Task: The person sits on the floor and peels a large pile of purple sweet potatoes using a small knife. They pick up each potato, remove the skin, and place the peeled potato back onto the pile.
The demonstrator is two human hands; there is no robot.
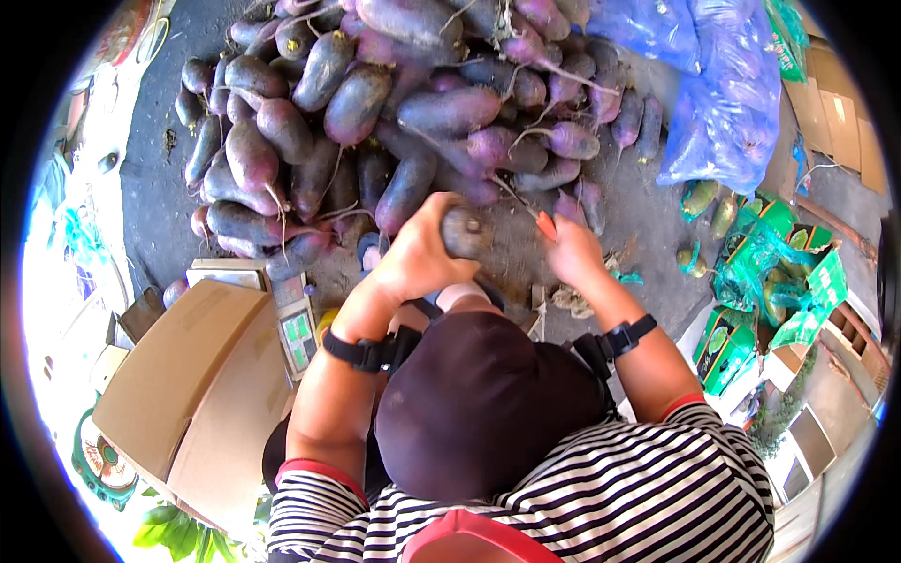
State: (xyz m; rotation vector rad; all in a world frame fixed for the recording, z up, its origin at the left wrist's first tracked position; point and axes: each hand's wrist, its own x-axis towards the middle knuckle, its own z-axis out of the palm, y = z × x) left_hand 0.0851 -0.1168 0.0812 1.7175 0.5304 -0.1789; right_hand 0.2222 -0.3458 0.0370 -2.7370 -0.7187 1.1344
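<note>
A dark purple radish (466,233) is gripped in my left hand (419,251), with its blunt end showing past my fingers. My right hand (574,251) is closed round the orange handle of a small knife (546,225). The knife's thin blade points up and to the left, toward the pile, apart from the held radish. Just beyond both hands lies a large heap of purple radishes (357,103), many with long thin roots. Part of the held radish is hidden by my fingers.
Large cardboard boxes (178,357) stand at the left, beside a scale (297,328) with a green display. Blue plastic bags (723,113) lie at the far right. Nearer on the right are green boxes (727,347) and produce in green netting (760,272).
</note>
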